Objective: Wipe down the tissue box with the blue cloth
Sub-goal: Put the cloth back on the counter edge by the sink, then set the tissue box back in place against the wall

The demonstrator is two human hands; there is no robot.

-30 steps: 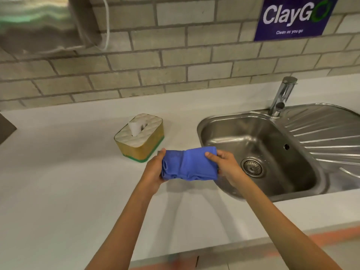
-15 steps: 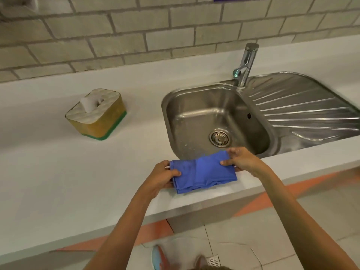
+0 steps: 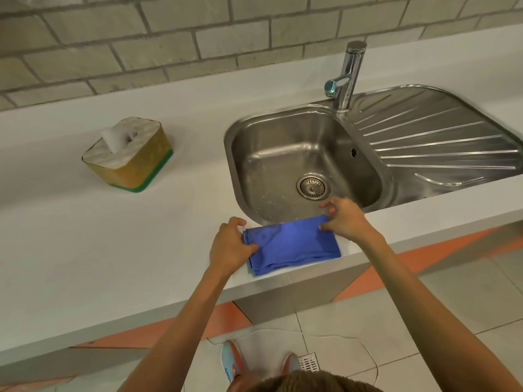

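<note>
Soft, even indoor light fills the scene, with only faint shadows on the white counter point(image 3: 85, 236). The steel sink point(image 3: 305, 154) and tap point(image 3: 351, 72) carry bright glints. Straight edges bow toward the borders (wide-angle lens), and the tissue box point(image 3: 127, 154) looks slightly blurred.

No legible text or labels anywhere, tissue box point(image 3: 128, 154) sides perhaps too blurred.

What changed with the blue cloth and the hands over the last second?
The blue cloth came down from mid-air onto the counter edge before the sink. Both hands, left and right, still touch its ends. The tissue box stayed put.
</note>
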